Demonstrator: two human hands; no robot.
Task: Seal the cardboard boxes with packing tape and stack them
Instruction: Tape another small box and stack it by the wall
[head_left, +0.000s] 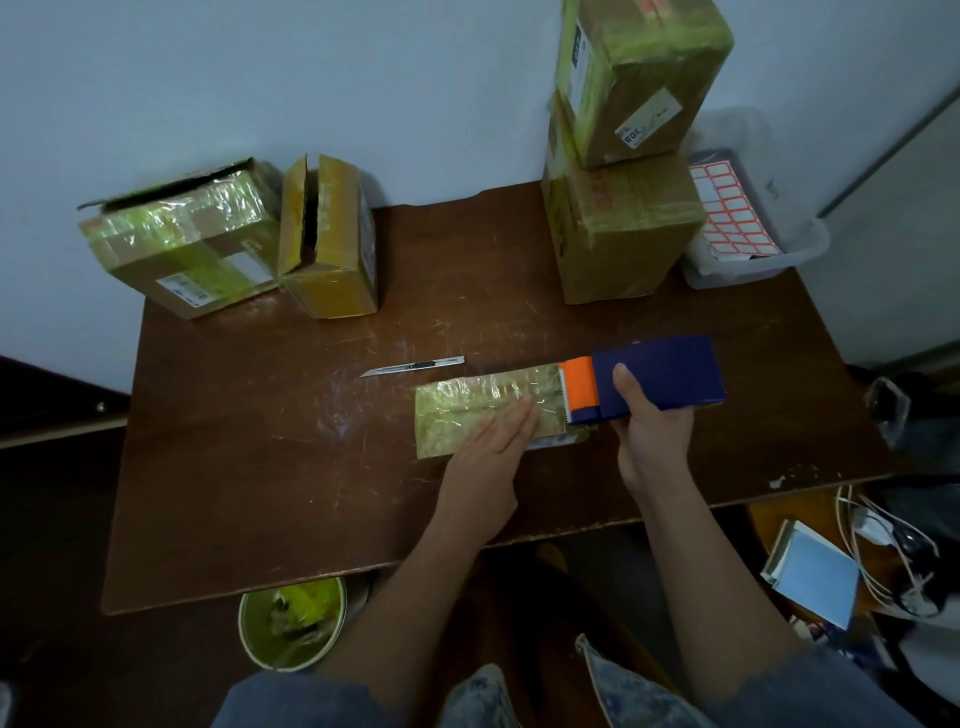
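Flat taped box (483, 410), mid-table (260, 467), under both hands.
Left hand (493, 447): fingers straight, pressing the tape flat. Right hand (649, 421): curled round blue-and-orange tape dispenser (649, 379) at the box's right end. Two-box stack (623, 156) at rear right.

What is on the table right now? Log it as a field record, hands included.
box being taped: flat box at table centre, top covered in shiny tape
left hand: left hand flat, pressing the tape down
right hand: right hand grips the tape dispenser at the box's right end
stack: two sealed boxes, back right
unsealed: open box and another box, back left
tool: utility knife behind the flat box
other: label sheets in a clear tray
surface: brown table
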